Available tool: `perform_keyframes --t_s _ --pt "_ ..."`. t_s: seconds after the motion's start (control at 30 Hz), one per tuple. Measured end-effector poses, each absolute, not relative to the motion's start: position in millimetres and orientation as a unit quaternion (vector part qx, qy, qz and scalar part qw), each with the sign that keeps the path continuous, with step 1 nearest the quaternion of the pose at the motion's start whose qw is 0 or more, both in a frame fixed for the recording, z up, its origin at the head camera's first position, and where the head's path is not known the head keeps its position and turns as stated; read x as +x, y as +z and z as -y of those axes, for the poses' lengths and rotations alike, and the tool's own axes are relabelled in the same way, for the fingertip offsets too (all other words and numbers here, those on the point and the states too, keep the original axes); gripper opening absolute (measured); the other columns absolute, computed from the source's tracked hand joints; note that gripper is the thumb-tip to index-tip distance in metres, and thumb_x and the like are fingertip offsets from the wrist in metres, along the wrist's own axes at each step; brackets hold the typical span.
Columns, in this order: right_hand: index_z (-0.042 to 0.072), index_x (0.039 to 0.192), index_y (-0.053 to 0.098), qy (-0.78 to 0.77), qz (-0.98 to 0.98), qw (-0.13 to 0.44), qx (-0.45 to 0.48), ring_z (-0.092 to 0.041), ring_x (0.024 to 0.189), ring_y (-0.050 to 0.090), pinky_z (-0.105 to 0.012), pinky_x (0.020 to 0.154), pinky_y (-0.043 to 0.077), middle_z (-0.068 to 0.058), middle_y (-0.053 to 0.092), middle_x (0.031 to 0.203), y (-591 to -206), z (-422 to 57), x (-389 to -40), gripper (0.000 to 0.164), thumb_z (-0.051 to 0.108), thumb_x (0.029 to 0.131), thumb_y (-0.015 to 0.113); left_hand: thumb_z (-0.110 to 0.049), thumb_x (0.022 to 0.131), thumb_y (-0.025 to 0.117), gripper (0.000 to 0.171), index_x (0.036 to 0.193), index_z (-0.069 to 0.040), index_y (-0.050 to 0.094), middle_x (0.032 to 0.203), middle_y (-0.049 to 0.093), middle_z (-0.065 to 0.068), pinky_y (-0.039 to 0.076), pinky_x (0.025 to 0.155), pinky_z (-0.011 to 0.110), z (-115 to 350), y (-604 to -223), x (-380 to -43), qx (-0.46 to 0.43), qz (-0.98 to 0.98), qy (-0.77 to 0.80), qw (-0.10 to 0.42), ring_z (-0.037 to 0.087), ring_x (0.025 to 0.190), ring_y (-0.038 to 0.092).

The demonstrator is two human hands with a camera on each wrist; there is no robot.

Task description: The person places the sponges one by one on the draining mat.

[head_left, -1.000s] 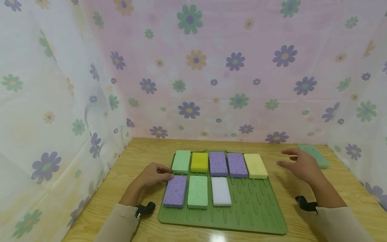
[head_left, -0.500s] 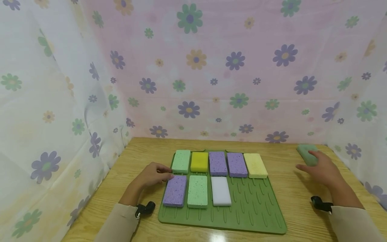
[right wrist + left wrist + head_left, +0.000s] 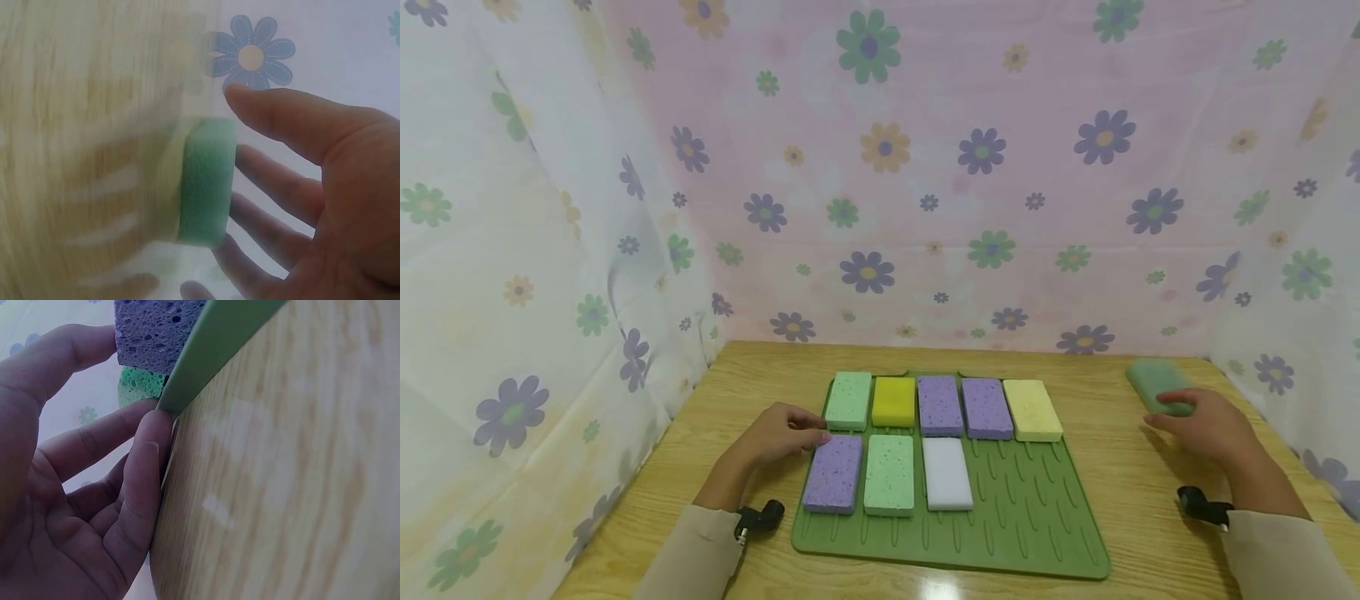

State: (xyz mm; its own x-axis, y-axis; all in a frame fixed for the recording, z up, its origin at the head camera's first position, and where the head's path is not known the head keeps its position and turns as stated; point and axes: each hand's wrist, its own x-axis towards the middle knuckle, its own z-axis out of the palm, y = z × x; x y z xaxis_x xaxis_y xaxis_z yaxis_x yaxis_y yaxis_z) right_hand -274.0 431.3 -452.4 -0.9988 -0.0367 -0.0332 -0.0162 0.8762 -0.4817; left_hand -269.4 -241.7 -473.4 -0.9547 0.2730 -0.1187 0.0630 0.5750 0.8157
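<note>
At the back right of the table lies a teal-green sponge, slightly blurred. My right hand is at its near right side, index finger and thumb extended. In the right wrist view, those spread fingers reach the sponge's end, while the thumb stays apart from it. My left hand rests at the left edge of the green ridged mat. Its thumb touches the near-left purple sponge; in the left wrist view other fingertips meet the mat's edge.
Along the mat's back row lie a mint sponge, a yellow sponge, two purple sponges and a pale yellow sponge. Another mint sponge and a white sponge are in front. Flowered cloth surrounds the wooden table.
My right hand has moved right, to the teal-green sponge's near side. The sponge has shifted slightly left. My left hand and the sponges on the mat stay put.
</note>
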Motion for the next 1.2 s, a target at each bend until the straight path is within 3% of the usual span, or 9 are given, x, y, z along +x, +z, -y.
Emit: perform_keyframes --t_s 0.23,0.37,0.67,0.87,1.1,1.2 --pt "-0.006 0.127 0.067 -0.250 -0.968 0.013 -0.016 -0.064 0.114 0.050 -0.063 0.079 0.051 -0.048 0.038 0.143 -449 -428 -273 0.066 0.053 0.099 0.065 -0.043 0.089 0.080 0.042 0.119 -0.014 0.078 0.114 0.076 0.004 0.062 0.080 0.035 243 -476 -271 0.095 -0.879 0.453 0.118 0.018 0.093 0.073" --pt "-0.007 0.124 0.066 -0.256 -0.966 0.017 -0.007 -0.058 0.107 0.057 -0.055 0.074 0.053 -0.045 0.047 0.137 -450 -426 -273 0.068 0.055 0.098 0.065 -0.044 0.088 0.080 0.042 0.118 -0.014 0.078 0.115 0.076 0.004 0.062 0.080 0.035 243 -477 -271 0.094 -0.880 0.451 0.117 0.017 0.093 0.073" --pt "-0.013 0.145 0.040 -0.277 -0.960 0.031 0.003 -0.052 0.106 0.059 -0.052 0.074 0.053 -0.041 0.052 0.132 -449 -418 -272 0.092 0.058 0.094 0.070 -0.044 0.089 0.080 0.042 0.119 -0.014 0.078 0.114 0.076 0.004 0.062 0.081 0.036 242 -475 -271 0.099 -0.879 0.452 0.118 0.018 0.094 0.072" --pt "-0.013 0.151 0.032 -0.268 -0.962 0.052 0.000 -0.060 0.111 0.053 -0.058 0.075 0.053 -0.050 0.042 0.136 -448 -413 -275 0.102 0.061 0.092 0.070 -0.044 0.089 0.080 0.042 0.118 -0.014 0.078 0.113 0.076 0.004 0.062 0.081 0.036 242 -476 -271 0.097 -0.878 0.453 0.117 0.018 0.093 0.072" --pt "-0.019 0.156 0.003 -0.286 -0.955 0.080 0.019 -0.067 0.121 0.044 -0.064 0.082 0.052 -0.055 0.029 0.143 -447 -412 -275 0.125 0.063 0.091 0.070 -0.044 0.089 0.080 0.041 0.118 -0.015 0.078 0.113 0.076 0.004 0.062 0.080 0.036 243 -477 -272 0.098 -0.880 0.450 0.115 0.018 0.092 0.072" --pt "-0.021 0.155 0.002 -0.289 -0.952 0.091 0.030 -0.068 0.122 0.043 -0.065 0.085 0.051 -0.054 0.028 0.145 -445 -413 -275 0.127 0.065 0.091 0.069 -0.044 0.089 0.080 0.042 0.118 -0.015 0.078 0.113 0.076 0.003 0.062 0.080 0.036 243 -476 -271 0.099 -0.881 0.448 0.115 0.017 0.092 0.072"
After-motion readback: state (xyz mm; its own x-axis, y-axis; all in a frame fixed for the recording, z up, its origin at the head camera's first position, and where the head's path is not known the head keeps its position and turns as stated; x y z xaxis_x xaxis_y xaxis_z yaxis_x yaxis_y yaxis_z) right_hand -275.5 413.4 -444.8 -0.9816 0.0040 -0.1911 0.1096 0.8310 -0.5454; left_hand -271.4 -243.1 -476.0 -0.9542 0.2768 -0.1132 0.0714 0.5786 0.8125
